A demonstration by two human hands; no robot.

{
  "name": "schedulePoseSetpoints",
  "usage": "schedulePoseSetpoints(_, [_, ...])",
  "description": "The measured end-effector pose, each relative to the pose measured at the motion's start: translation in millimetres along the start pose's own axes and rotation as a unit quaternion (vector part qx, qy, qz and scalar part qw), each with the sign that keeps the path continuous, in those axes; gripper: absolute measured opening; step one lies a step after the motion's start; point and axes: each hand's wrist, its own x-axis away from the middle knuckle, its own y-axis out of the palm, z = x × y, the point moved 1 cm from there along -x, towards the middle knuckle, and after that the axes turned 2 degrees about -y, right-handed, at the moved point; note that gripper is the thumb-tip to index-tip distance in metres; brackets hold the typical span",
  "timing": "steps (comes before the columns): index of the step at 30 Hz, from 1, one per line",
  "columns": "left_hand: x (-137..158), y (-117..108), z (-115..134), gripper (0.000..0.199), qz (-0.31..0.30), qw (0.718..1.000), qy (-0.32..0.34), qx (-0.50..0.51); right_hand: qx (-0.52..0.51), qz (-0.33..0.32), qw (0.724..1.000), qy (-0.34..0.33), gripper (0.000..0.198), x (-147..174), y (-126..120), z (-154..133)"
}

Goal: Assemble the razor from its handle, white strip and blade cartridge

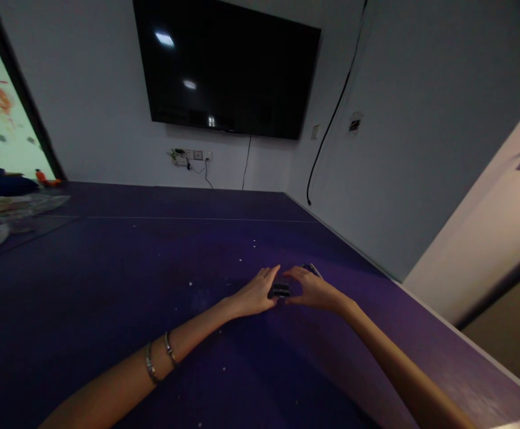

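Observation:
A small black object [281, 290] with lighter bands across it sits between my two hands, just above or on the purple surface; its exact kind is too small to tell. My left hand [256, 294] grips its left end, thumb at the near side and fingers at the far side. To its right, my right hand [314, 290] is curved with thumb and fingers apart, a small gap from the object. Partly hidden behind the right hand lies a dark thing with a pale edge [315, 270].
The broad purple surface [108, 268] carries scattered white specks. Clear plastic wrapping [22, 211] and dark blue cloth-like items [0, 183] lie at the far left, beside a small orange thing [40, 176]. A black cable [331, 119] hangs along the wall, right of a television [233, 65].

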Motion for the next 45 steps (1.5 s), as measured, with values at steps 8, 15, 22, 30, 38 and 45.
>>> schedulePoseSetpoints(8, [7,-8,-15,0.063,0.0,1.0,-0.003,-0.019,0.018,-0.024,0.999,0.035,0.047,7,-27,14])
schedulePoseSetpoints(15, [24,-21,-88,0.053,-0.006,0.982,-0.095,-0.165,0.025,-0.034,0.979,0.2,0.055,34,-82,112])
schedulePoseSetpoints(22, [35,-7,-115,0.049,0.011,0.972,-0.129,-0.194,-0.011,-0.078,0.959,0.274,0.058,48,-81,165])
schedulePoseSetpoints(30, [36,-5,-111,0.048,0.027,0.97,-0.129,-0.204,-0.104,-0.086,0.925,0.356,0.064,52,-74,162])
schedulePoseSetpoints(38, [36,-5,-111,0.048,0.03,0.971,-0.129,-0.201,-0.092,-0.096,0.915,0.382,0.076,49,-73,167])
schedulePoseSetpoints(45, [34,-3,-113,0.047,0.034,0.971,-0.125,-0.202,-0.036,-0.175,0.909,0.377,0.09,46,-72,186])
